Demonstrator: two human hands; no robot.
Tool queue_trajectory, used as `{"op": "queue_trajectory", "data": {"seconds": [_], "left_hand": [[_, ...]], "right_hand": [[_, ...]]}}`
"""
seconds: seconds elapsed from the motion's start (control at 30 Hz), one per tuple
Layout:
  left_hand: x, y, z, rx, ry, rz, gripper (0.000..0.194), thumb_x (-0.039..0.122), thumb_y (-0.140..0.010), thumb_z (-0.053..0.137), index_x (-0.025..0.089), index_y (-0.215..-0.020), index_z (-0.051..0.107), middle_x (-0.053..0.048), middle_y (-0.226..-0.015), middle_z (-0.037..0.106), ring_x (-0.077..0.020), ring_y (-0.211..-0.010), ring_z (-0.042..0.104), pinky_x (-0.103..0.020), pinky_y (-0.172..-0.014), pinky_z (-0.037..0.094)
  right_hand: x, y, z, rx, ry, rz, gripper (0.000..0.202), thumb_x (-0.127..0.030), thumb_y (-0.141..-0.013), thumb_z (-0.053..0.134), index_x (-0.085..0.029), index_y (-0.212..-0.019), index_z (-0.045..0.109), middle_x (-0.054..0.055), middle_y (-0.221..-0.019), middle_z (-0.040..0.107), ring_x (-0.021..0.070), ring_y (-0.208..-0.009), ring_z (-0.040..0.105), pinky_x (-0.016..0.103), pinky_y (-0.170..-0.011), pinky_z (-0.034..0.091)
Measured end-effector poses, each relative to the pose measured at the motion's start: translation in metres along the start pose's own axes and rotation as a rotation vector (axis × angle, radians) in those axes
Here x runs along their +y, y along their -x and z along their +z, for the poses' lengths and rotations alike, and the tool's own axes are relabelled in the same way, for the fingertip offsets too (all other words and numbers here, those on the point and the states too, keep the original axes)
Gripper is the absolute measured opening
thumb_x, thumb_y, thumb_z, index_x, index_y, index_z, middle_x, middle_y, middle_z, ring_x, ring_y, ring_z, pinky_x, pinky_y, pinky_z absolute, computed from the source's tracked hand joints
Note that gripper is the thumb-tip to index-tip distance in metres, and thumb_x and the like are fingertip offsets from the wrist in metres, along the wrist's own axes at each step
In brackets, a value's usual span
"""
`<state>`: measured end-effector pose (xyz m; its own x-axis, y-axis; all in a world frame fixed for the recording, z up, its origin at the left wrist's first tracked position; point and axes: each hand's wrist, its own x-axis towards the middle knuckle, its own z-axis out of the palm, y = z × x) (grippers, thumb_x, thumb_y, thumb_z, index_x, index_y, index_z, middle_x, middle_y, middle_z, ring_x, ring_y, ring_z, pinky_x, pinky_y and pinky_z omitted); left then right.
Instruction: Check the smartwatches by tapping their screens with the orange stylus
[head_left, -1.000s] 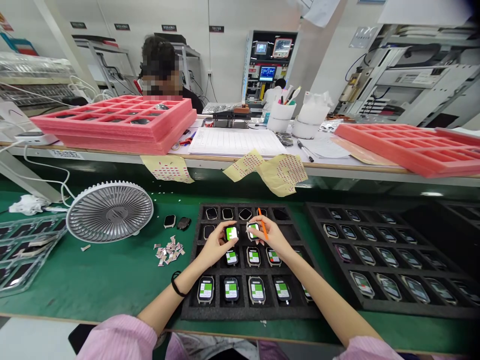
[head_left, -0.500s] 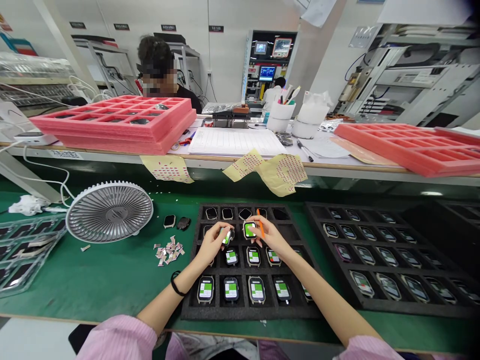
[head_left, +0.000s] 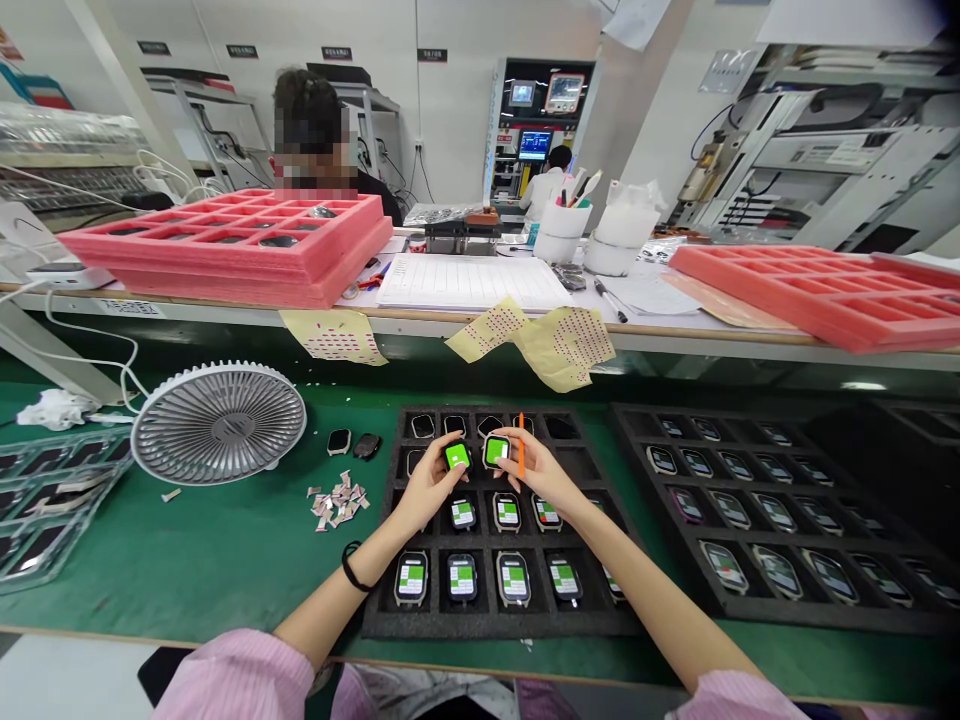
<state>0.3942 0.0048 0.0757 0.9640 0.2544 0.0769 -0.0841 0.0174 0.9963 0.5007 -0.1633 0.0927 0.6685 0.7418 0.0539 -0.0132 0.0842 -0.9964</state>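
My left hand (head_left: 429,482) grips a dark watch (head_left: 457,456) with a green lit screen, held over a black foam tray (head_left: 480,626). Beside it, my right hand (head_left: 536,468) holds a light-rimmed watch (head_left: 496,451), its screen also green. An orange stick (head_left: 521,445) stands up between the fingers of that same hand. The two watches are close together but apart. Under the hands, the tray's compartments hold several watches, many with green and white screens, such as one (head_left: 463,578) in the front row.
A round fan (head_left: 219,423) stands left, near two loose watches and a pile of small parts (head_left: 340,503). Another black tray (head_left: 757,598) of watches lies right. Pink foam trays (head_left: 330,280) and paper sit on the shelf ahead. Two people are beyond.
The watch in my left hand has turned, so its screen now faces me more. The watch in my right hand has shifted slightly up and left. The orange stick stands more upright.
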Motion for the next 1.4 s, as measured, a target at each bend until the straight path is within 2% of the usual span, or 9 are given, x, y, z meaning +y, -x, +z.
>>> {"op": "queue_trajectory", "data": {"seconds": [0.13, 0.23, 0.4, 0.53, 0.67, 0.83, 1.17, 1.3, 1.4], "left_hand": [[0.000, 0.001, 0.000, -0.008, -0.011, 0.029, 0.056, 0.034, -0.080, 0.065, 0.019, -0.129, 0.043, -0.010, -0.116, 0.057, -0.0176, -0.091, 0.061, -0.031, -0.080, 0.052], [0.000, 0.001, 0.000, -0.010, -0.026, 0.044, 0.060, 0.033, -0.078, 0.067, 0.019, -0.131, 0.042, -0.011, -0.119, 0.056, -0.0215, -0.102, 0.059, -0.033, -0.084, 0.051], [0.000, 0.001, 0.000, -0.010, -0.012, 0.013, 0.059, 0.035, -0.080, 0.065, 0.018, -0.131, 0.041, -0.010, -0.111, 0.059, -0.0190, -0.093, 0.062, -0.031, -0.081, 0.052], [0.000, 0.000, -0.001, 0.003, 0.016, -0.003, 0.056, 0.037, -0.082, 0.062, 0.018, -0.130, 0.042, -0.006, -0.102, 0.060, -0.0147, -0.078, 0.063, -0.030, -0.076, 0.052], [0.000, 0.001, -0.001, -0.006, -0.003, 0.026, 0.055, 0.034, -0.081, 0.063, 0.018, -0.129, 0.042, -0.008, -0.108, 0.060, -0.0163, -0.086, 0.063, -0.031, -0.081, 0.052], [0.000, 0.001, -0.001, -0.025, -0.037, 0.045, 0.060, 0.030, -0.079, 0.065, 0.018, -0.131, 0.039, -0.012, -0.115, 0.059, -0.0219, -0.101, 0.060, -0.029, -0.073, 0.052], [0.000, 0.003, 0.000, -0.008, -0.215, 0.087, 0.056, 0.025, -0.078, 0.064, 0.018, -0.129, 0.043, -0.010, -0.107, 0.063, -0.0169, -0.081, 0.062, -0.023, -0.059, 0.047], [0.007, 0.006, 0.001, 0.005, -0.424, 0.186, 0.049, 0.024, -0.077, 0.066, 0.020, -0.123, 0.050, -0.009, -0.112, 0.061, -0.0131, -0.068, 0.057, -0.025, -0.059, 0.047], [0.011, 0.008, 0.001, -0.045, -0.501, 0.293, 0.046, 0.025, -0.079, 0.066, 0.023, -0.123, 0.052, -0.010, -0.113, 0.059, -0.0173, -0.079, 0.058, -0.027, -0.061, 0.048]], "right_hand": [[-0.003, 0.002, 0.001, 0.006, 0.057, -0.004, 0.045, -0.033, -0.072, 0.074, -0.025, -0.110, 0.052, 0.003, -0.094, 0.057, 0.0139, -0.069, 0.060, 0.022, -0.047, 0.048], [-0.003, 0.002, 0.001, 0.013, 0.078, -0.023, 0.046, -0.031, -0.070, 0.076, -0.024, -0.109, 0.052, 0.005, -0.102, 0.059, 0.0174, -0.085, 0.062, 0.029, -0.067, 0.055], [-0.001, 0.001, -0.001, -0.002, 0.108, -0.033, 0.049, -0.029, -0.068, 0.077, -0.024, -0.109, 0.052, 0.006, -0.111, 0.059, 0.0193, -0.099, 0.060, 0.038, -0.091, 0.049], [0.000, 0.001, -0.001, -0.010, 0.088, -0.027, 0.047, -0.032, -0.070, 0.075, -0.024, -0.110, 0.052, 0.006, -0.108, 0.058, 0.0178, -0.089, 0.062, 0.030, -0.073, 0.053], [-0.001, 0.001, 0.000, -0.039, 0.026, -0.003, 0.045, -0.037, -0.075, 0.071, -0.025, -0.113, 0.050, 0.004, -0.098, 0.056, 0.0148, -0.071, 0.061, 0.022, -0.046, 0.045], [-0.002, 0.002, 0.001, -0.054, 0.008, 0.001, 0.042, -0.034, -0.077, 0.069, -0.025, -0.113, 0.049, 0.004, -0.097, 0.055, 0.0146, -0.073, 0.062, 0.020, -0.045, 0.043], [0.001, 0.001, 0.003, -0.056, 0.007, 0.041, 0.045, -0.036, -0.075, 0.070, -0.025, -0.114, 0.050, 0.004, -0.099, 0.057, 0.0145, -0.073, 0.061, 0.019, -0.043, 0.043], [0.000, 0.002, 0.005, -0.061, 0.004, 0.057, 0.042, -0.042, -0.078, 0.066, -0.024, -0.114, 0.052, 0.005, -0.100, 0.056, 0.0123, -0.068, 0.059, 0.019, -0.043, 0.041], [-0.001, 0.003, 0.007, -0.074, 0.026, 0.066, 0.039, -0.044, -0.080, 0.064, -0.025, -0.113, 0.054, 0.004, -0.101, 0.056, 0.0069, -0.054, 0.050, 0.020, -0.043, 0.041]]}}
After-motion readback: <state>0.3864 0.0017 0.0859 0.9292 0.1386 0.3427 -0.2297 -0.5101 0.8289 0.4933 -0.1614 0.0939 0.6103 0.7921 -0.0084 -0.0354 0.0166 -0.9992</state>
